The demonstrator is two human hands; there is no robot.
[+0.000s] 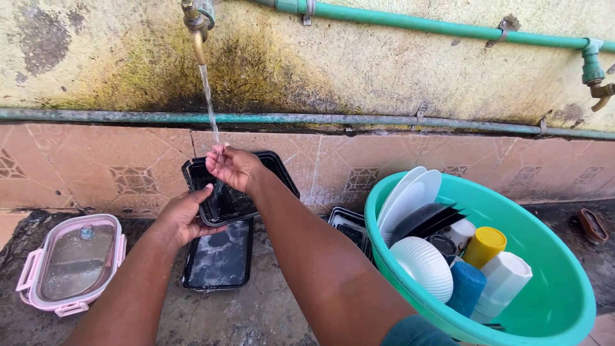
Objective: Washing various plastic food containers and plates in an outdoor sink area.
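The green basin (544, 307) is sitting nearest the camera and is serving as the landmark. It is holding two white plates (410, 198), one white ribbed bowl (423, 266), one yellow cup (485, 246), one blue cup (466, 287), one white faceted cup (506, 275) and one black lid (426, 221); further pieces beneath are partly hidden.

Well left of the basin, one pink-rimmed container lid (73, 263) is lying flat on the wet ground. Between it and the basin, one black tray (219, 259) is lying flat, and one more black tray (351, 227) is leaning just beside the basin's left rim.

Left of the basin and farther back, the left hand (182, 218) is gripping the near left edge of a black container (230, 192), fingers curled over its rim. The container is being held tilted, its long axis running left to right, its opening facing the person.

The right hand (230, 165) is resting at the container's upper rim, fingers loosely bent, directly under the water stream (208, 96); whether it is grasping the rim cannot be determined. The right hand is nearer the stream.

Farthest back, one brass tap (195, 25) is running above the container, and a second tap (599, 80) is standing above the basin's far right.
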